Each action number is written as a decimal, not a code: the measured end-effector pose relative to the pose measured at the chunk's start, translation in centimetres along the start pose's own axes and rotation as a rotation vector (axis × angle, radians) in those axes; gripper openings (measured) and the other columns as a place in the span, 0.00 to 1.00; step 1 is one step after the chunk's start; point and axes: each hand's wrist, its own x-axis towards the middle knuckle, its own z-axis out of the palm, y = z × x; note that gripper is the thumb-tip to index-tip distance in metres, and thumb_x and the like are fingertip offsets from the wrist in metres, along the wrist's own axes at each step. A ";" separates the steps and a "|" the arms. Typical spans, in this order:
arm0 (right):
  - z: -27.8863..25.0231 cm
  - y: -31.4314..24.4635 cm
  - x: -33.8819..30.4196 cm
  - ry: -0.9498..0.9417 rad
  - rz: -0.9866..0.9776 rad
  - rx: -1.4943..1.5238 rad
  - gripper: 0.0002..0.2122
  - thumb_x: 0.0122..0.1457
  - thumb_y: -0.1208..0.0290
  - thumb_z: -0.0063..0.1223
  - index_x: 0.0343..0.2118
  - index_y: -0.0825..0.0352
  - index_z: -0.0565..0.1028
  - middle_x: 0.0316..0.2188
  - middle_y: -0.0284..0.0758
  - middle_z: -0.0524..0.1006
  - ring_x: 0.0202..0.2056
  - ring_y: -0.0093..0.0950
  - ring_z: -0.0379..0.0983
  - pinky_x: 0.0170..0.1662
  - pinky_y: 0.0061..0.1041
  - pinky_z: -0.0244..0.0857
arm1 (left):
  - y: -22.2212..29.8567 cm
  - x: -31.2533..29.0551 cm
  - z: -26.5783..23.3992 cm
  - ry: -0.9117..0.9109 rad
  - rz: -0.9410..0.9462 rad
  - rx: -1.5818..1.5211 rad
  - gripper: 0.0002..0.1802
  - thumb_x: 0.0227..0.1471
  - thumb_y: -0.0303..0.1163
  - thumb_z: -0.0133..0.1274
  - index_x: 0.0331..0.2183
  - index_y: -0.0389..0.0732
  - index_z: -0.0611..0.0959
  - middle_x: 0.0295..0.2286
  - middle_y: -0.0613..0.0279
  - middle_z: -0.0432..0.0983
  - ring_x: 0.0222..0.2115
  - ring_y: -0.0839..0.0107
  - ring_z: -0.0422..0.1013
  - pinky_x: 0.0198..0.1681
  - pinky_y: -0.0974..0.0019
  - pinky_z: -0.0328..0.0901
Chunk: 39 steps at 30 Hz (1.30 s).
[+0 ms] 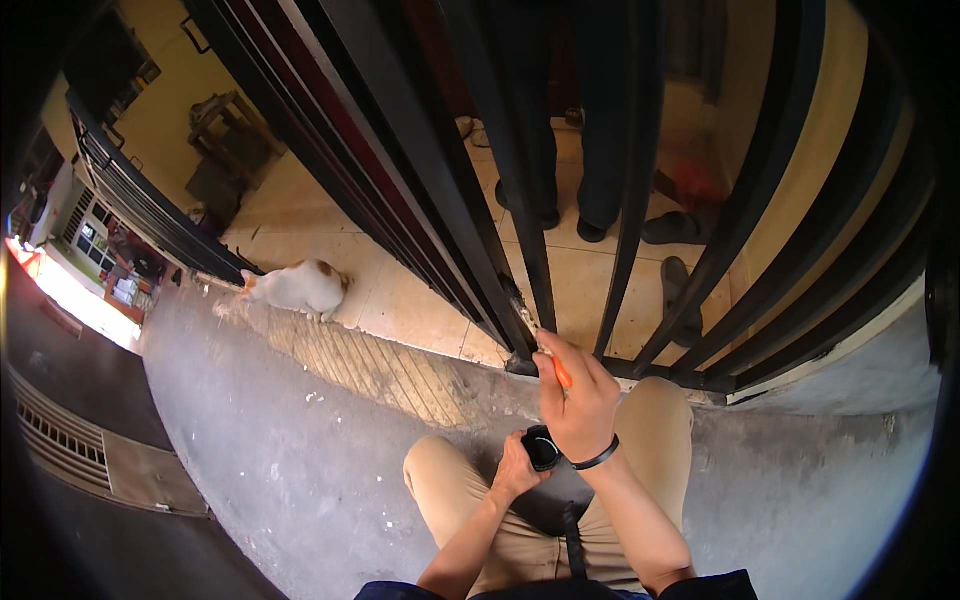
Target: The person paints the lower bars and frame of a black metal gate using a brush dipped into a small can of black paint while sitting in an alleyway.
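Observation:
My right hand (584, 412), with a black band at its wrist, closes round the orange handle of a small paintbrush (561, 374). The brush points up and away, its tip at the lower part of a black metal upright of the barred gate (478, 235). Where the tip meets the bar, a rough patch shows. Between my knees, my left hand (514, 470) grips a small dark cup (542, 450) by its side. Its opening faces up and its inside looks black; what it contains is hard to make out.
A white and orange cat (300, 288) sits on the tiled threshold at left. Behind the bars a person in dark trousers (601, 130) stands near grey clogs (680, 290). A ridged concrete ramp (370, 370) slopes before the gate. A drain grate (62, 435) lies far left.

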 end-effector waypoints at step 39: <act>-5.2 -5.1 7.1 -0.481 -0.657 -0.432 0.20 0.55 0.68 0.74 0.49 0.71 0.83 0.35 0.39 0.84 0.35 0.34 0.83 0.36 0.30 0.78 | -0.4 0.9 1.1 -0.016 -0.005 -0.089 0.65 0.35 0.44 0.82 0.66 0.35 0.59 0.58 0.41 0.64 0.59 0.41 0.69 0.60 0.47 0.70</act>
